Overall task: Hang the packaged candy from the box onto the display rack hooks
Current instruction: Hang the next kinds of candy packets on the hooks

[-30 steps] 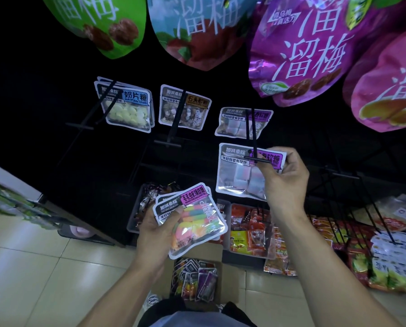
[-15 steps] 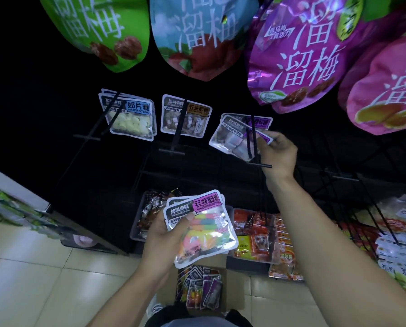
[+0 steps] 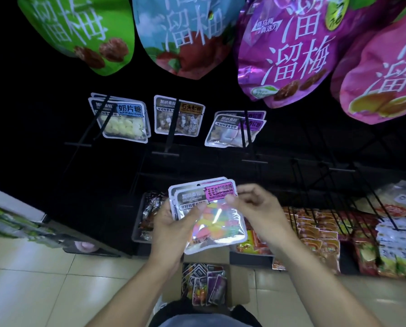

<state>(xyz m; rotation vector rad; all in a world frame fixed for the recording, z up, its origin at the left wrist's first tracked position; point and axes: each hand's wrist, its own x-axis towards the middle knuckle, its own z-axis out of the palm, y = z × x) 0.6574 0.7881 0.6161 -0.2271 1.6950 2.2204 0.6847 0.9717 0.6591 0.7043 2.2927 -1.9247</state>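
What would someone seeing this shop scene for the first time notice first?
Most likely the big bright plum snack bags hanging across the top, in green, blue, purple and pink. Next, at the centre, the left hand holds a small stack of rainbow gummy candy packets while the right hand pinches the front packet's top corner. Behind them, three rows of silver candy packets hang on black hooks against the dark rack.

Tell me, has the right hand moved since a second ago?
Yes. The right hand has come down from the hook with the purple-label packets to the colourful candy packet held by the left hand.
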